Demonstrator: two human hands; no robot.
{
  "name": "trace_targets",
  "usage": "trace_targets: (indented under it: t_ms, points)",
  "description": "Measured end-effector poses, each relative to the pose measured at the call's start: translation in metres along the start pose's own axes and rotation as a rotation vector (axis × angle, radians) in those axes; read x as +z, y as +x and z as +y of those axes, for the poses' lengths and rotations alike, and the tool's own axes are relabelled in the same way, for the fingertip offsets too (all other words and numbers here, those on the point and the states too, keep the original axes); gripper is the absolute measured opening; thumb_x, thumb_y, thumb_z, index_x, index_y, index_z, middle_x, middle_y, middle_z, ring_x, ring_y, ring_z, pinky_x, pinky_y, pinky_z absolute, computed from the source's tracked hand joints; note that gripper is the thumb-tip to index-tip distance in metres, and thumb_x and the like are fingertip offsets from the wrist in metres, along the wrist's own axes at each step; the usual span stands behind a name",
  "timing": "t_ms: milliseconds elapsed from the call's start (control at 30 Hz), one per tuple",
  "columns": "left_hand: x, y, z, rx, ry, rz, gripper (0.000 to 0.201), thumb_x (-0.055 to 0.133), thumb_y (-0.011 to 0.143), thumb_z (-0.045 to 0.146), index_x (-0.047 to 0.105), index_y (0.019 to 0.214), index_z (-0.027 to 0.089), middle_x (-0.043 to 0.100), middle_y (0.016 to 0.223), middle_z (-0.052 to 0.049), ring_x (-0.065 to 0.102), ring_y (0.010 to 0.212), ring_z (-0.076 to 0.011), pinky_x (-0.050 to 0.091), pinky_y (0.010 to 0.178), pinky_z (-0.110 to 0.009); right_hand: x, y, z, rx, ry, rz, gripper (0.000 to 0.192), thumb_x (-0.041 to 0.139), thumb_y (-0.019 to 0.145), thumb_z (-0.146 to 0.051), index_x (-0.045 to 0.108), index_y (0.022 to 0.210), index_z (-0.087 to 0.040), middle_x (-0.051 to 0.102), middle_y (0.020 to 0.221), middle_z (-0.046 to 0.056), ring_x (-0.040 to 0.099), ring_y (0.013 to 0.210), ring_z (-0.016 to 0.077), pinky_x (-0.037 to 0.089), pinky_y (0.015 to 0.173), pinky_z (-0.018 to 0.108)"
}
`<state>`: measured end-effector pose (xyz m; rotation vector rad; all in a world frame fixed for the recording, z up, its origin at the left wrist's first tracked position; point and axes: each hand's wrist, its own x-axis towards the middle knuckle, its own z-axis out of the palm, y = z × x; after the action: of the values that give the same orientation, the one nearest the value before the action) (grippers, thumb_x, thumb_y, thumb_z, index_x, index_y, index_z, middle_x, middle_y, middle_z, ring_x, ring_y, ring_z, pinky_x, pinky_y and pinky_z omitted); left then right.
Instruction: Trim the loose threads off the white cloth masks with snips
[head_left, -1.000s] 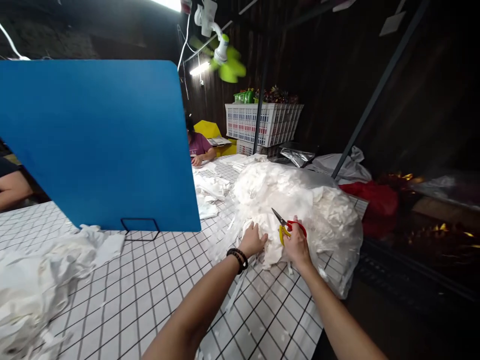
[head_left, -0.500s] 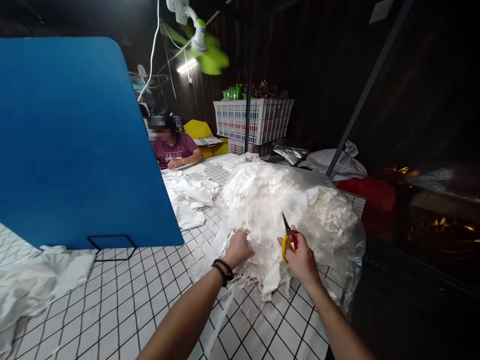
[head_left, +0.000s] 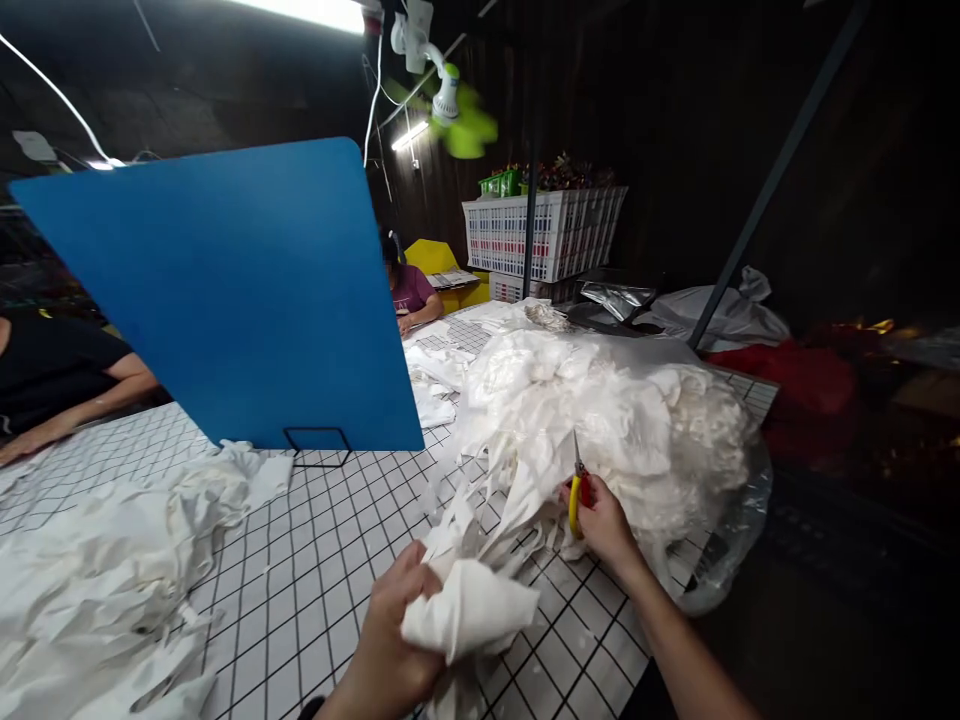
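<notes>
My left hand (head_left: pixel 401 625) is closed on a bunched piece of white fabric (head_left: pixel 472 605) low over the table. Strips of the same white material trail from it toward a large white fabric heap (head_left: pixel 592 390), which lies on clear plastic. In my right hand (head_left: pixel 604 520) is a pair of scissors (head_left: pixel 577 485) with one yellow and one red handle. Their dark metal blades point up and away, in front of the heap. My fingers wrap around the handles.
A blue board (head_left: pixel 270 300) stands upright in a black wire stand on the grid-patterned table (head_left: pixel 337 520). More white fabric (head_left: pixel 112 540) lies at the left. Two people sit beyond the board. White crates (head_left: pixel 547 230) stand behind; a green fan (head_left: pixel 465 120) hangs above.
My left hand has moved from the heap toward me, drawing out a piece of white fabric. The scissors remain in my right hand, near the heap. The view has turned left.
</notes>
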<state>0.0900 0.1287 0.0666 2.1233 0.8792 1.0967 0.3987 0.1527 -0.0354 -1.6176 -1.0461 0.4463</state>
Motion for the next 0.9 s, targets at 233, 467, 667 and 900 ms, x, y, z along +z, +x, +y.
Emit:
trace_targets:
  t_ms: [233,467,667,900]
  points:
    - [-0.036,-0.072,-0.038,-0.092,0.103,0.055,0.015,0.064,0.063,0.014,0.054,0.067,0.024,0.053,0.085,-0.006,0.057,0.077,-0.0229,0.047,0.064,-0.032,0.03,-0.023,-0.025,0.01,-0.069,-0.13,0.026,0.062,0.069,-0.037,0.063,0.086,-0.018,0.067,0.075,0.002,0.062,0.068,0.0195,0.048,0.063,0.03]
    - [-0.045,-0.09,-0.107,-0.516,0.161,0.129,0.036,0.071,0.064,0.027,0.062,0.098,0.016,0.055,0.106,-0.011,0.057,0.102,-0.0289,0.05,0.086,-0.041,0.027,-0.074,-0.059,-0.019,-0.205,-0.209,0.024,0.057,0.069,-0.025,0.064,0.092,-0.022,0.066,0.079,0.002,0.059,0.073,0.0195,0.043,0.064,0.028]
    - [-0.085,-0.063,-0.12,-0.65,0.198,0.234,0.035,0.063,0.077,0.037,0.062,0.102,0.012,0.067,0.097,-0.012,0.064,0.091,-0.0292,0.052,0.075,-0.038,0.065,-0.11,-0.061,-0.056,-0.139,-0.534,0.01,0.063,0.064,-0.021,0.064,0.074,-0.021,0.062,0.065,-0.003,0.056,0.064,0.0152,0.04,0.059,0.024]
    - [-0.069,-0.015,-0.073,-0.437,0.264,0.187,0.063,0.06,0.082,0.024,0.039,0.14,0.014,0.034,0.149,-0.019,0.029,0.137,-0.0352,0.026,0.11,-0.049,0.064,-0.1,-0.062,0.028,0.046,-0.568,0.024,0.068,0.07,-0.034,0.058,0.085,-0.018,0.062,0.075,0.0,0.058,0.069,0.0153,0.046,0.064,0.027]
